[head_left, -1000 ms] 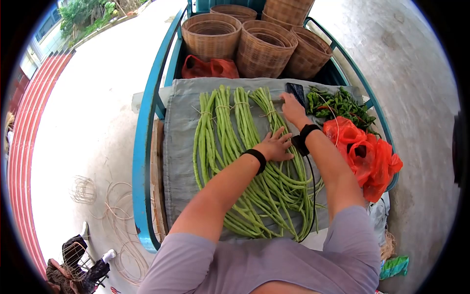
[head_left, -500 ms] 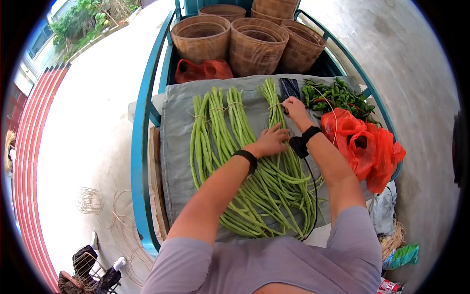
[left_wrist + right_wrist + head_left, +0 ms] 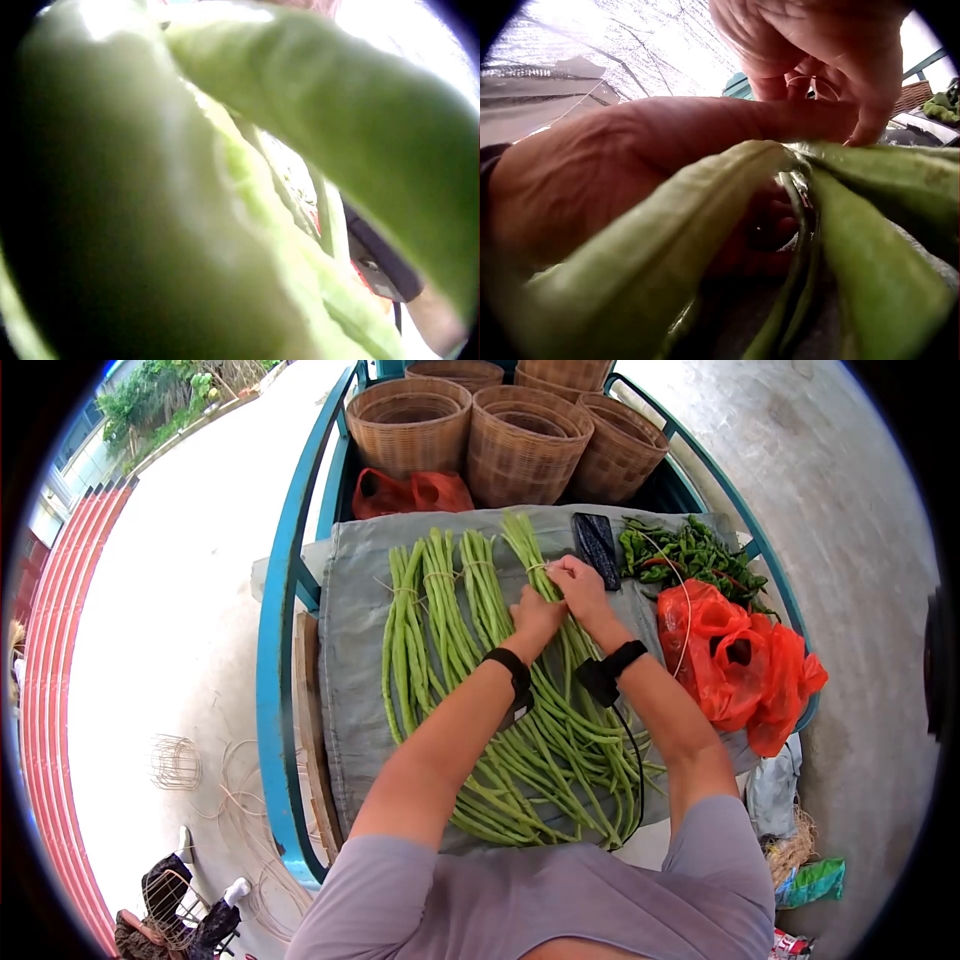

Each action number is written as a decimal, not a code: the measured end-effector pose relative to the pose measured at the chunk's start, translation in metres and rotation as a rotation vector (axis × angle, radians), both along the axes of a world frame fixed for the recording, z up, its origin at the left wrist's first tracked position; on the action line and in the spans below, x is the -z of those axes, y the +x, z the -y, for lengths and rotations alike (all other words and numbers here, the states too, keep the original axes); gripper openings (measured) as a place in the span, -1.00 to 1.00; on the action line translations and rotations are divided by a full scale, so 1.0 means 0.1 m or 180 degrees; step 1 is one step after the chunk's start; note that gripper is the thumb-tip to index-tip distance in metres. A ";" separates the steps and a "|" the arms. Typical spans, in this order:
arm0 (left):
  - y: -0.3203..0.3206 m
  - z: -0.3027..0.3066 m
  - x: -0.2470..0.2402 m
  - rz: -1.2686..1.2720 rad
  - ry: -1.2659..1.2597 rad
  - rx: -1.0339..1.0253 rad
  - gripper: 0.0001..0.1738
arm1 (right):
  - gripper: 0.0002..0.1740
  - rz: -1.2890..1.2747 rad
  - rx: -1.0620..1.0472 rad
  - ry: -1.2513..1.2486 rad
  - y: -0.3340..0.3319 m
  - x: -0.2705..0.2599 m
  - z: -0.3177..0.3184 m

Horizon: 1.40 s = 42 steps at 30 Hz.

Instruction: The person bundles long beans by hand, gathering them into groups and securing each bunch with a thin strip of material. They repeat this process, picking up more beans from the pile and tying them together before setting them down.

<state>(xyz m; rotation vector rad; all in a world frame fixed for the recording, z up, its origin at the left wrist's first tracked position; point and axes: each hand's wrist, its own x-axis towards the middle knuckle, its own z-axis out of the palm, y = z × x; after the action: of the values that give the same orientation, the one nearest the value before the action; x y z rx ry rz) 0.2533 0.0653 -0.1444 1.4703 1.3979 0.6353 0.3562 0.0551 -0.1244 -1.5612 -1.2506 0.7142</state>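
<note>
Beans one bad tug away from a mess

So I'm standing by this blue cart (image 3: 274, 650), and the rightmost bean bundle (image 3: 520, 538) is lying on the grey cloth (image 3: 350, 625) with both hands working near its tied end. The left hand (image 3: 537, 620) is wrapping its fingers round the beans on the near side of the thin tie (image 3: 537, 567). The right hand (image 3: 582, 590) is curling its fingers in and, as best I can tell, pinching the strand.

That strand is what's worrying me. It's looking skinny, so a hard yank could be snapping it. If the left fingers are slackening mid-pull, beans could be sliding out and leaving the bunch lopsided. Crushing them isn't helping either; pods could be bruising.

Lower down, the loose tails (image 3: 540, 790) are fanning out and overlapping, and the black cable (image 3: 641, 780) is trailing across them, so a careless lift could be snagging a few. Plus that dark phone-looking slab (image 3: 596, 550) is sitting just beside the right hand, basically begging for a knock.
</note>
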 end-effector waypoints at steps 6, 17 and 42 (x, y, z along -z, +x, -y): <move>-0.06 -0.21 0.47 0.2239 -0.0675 0.0434 -0.44 | -0.87 -0.0262 0.0245 -0.0904 0.10 -0.03 -0.02; -0.13 -0.19 0.44 0.2337 -0.0709 0.0499 -0.46 | -0.79 0.2528 -0.0193 0.0930 -0.13 -0.18 0.04; -0.14 -0.19 0.45 0.1702 -0.0616 0.0512 -0.56 | -0.86 -0.0084 -0.0754 -0.0905 0.12 -0.20 -0.27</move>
<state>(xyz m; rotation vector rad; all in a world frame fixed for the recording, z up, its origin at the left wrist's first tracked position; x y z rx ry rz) 0.2395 0.0844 -0.1896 1.1350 0.8897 0.7048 0.3679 0.0824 -0.1042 -1.6376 -1.3742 1.1008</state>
